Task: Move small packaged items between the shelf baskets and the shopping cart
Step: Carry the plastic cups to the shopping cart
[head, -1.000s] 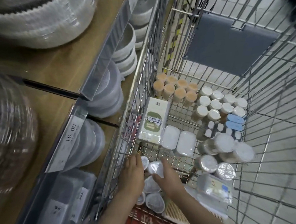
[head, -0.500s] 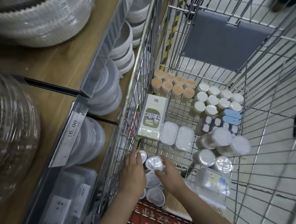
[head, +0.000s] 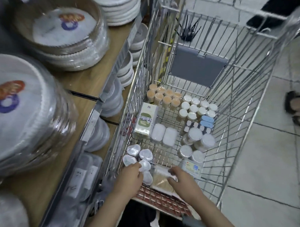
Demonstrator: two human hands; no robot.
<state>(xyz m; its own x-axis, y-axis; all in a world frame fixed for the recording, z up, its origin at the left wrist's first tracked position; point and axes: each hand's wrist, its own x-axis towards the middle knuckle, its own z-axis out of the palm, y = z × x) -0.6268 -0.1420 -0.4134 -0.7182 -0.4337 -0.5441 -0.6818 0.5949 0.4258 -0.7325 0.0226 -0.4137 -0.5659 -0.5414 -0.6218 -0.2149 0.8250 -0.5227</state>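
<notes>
Several small white heart-shaped packs (head: 133,150) lie in the near left corner of the wire shopping cart (head: 236,97). My left hand (head: 130,176) reaches into that corner, its curled fingers closing on one small white pack (head: 145,165). My right hand (head: 182,180) is beside it and grips the end of a clear box of wooden sticks (head: 159,178) on the cart floor. Both hands are blurred.
Deeper in the cart are orange-capped tubes (head: 164,97), white-capped bottles (head: 196,108), a green-and-white box (head: 146,121), white cases (head: 163,135) and round jars (head: 198,140). Wrapped plate stacks (head: 15,111) fill the wooden shelf at left. A person's sandalled foot (head: 298,107) stands at right.
My right hand let go of a small white pack and moved right onto the box of sticks. My left hand shifted onto the packs. The view rose, showing more of the shelf.
</notes>
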